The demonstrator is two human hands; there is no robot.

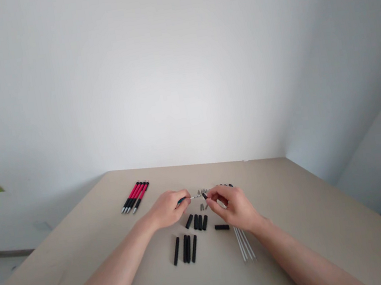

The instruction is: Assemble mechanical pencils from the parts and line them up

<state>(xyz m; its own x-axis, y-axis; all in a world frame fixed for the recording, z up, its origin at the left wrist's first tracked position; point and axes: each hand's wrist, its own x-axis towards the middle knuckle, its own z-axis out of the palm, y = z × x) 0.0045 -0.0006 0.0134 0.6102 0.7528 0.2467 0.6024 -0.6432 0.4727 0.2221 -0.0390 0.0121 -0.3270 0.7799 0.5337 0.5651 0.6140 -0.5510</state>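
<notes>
Above the beige desk (294, 203), a thin pale pen refill (195, 197) is pinched in the clenched grip of the left hand (167, 209). A small black tip piece (205, 196) at its end is grasped by the right hand (235, 208). Short black plastic tubes (187, 248) are laid just below.

The beige table top (297, 222) looks matt and smooth. The long black tubes (185, 249) seem matt plastic, like the small black piece (204, 195) in the right hand (235, 207). The red-and-black pens (136, 197) toward its far left corner show silvery, metal-looking tips. The thin white rods (245, 244) look like smooth plastic.
</notes>
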